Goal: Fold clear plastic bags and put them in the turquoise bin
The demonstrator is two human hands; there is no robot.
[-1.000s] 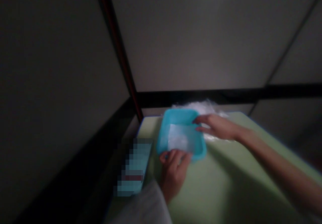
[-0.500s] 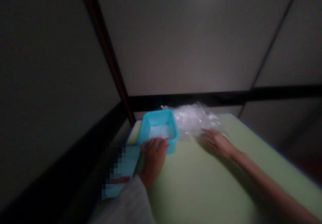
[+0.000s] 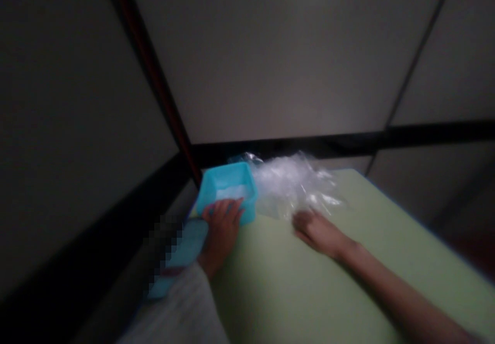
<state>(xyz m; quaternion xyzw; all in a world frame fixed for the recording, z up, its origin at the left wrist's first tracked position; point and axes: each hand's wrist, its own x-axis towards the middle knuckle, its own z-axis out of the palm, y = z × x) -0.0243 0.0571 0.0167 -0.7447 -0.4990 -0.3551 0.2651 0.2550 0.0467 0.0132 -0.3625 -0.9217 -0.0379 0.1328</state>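
We see the left hand (image 3: 223, 225) gripping the near rim of a turquoise rectangular plastic tub (image 3: 248, 214); the right hand (image 3: 317, 232) is curled beside crumpled clear plastic (image 3: 286, 179), any hold unclear to us; both things sit toward the far end of a pale green table (image 3: 286, 277).

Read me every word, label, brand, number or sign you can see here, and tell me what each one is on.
None can be read.
Blue-green item beside the left hand: partly pixelated and blurred; no lettering can be made out, nor on its dark red band.
Turquoise basket: no lettering visible.
Clear plastic: too blurred and shiny to tell.
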